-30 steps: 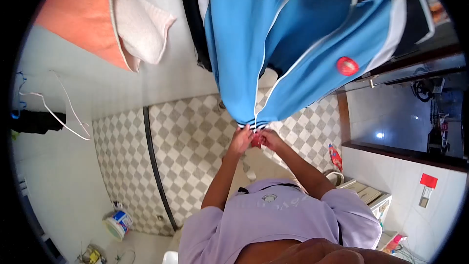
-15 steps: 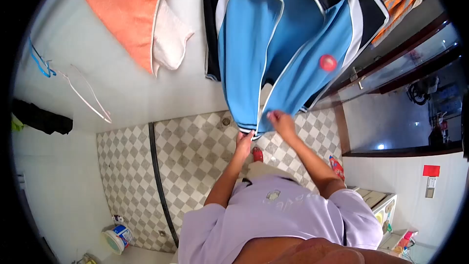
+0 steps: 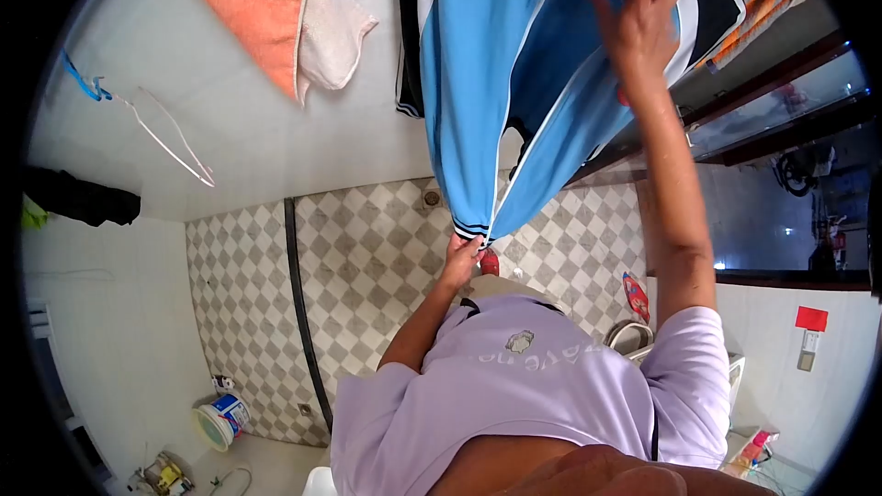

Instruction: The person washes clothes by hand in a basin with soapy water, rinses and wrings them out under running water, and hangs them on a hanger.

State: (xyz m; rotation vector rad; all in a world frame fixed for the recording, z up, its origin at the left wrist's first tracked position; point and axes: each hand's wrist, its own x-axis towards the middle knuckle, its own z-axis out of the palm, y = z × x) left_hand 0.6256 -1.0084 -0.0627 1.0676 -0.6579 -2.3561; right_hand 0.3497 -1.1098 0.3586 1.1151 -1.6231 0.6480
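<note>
A blue zip jacket (image 3: 473,64) with black and white panels hangs in front of me, its front open. My left hand (image 3: 463,255) is closed on the jacket's striped bottom hem and pulls it toward my body. My right hand (image 3: 640,29) is raised to the upper right front of the jacket, near the dark collar. Its fingers are spread, with the thumb apart, and nothing shows in them. The raised arm mostly covers the round red badge on the jacket.
An orange towel (image 3: 253,5) and a patterned orange cloth (image 3: 761,5) hang either side of the jacket. Wire hangers (image 3: 175,142) hang at the left, with a black garment (image 3: 87,197) below. A bucket (image 3: 219,422) stands on the floor at lower left. A doorway opens at right.
My right hand has left the jacket's lower front edge and risen to the upper right, fingers now spread. My left hand keeps its hold on the hem.
</note>
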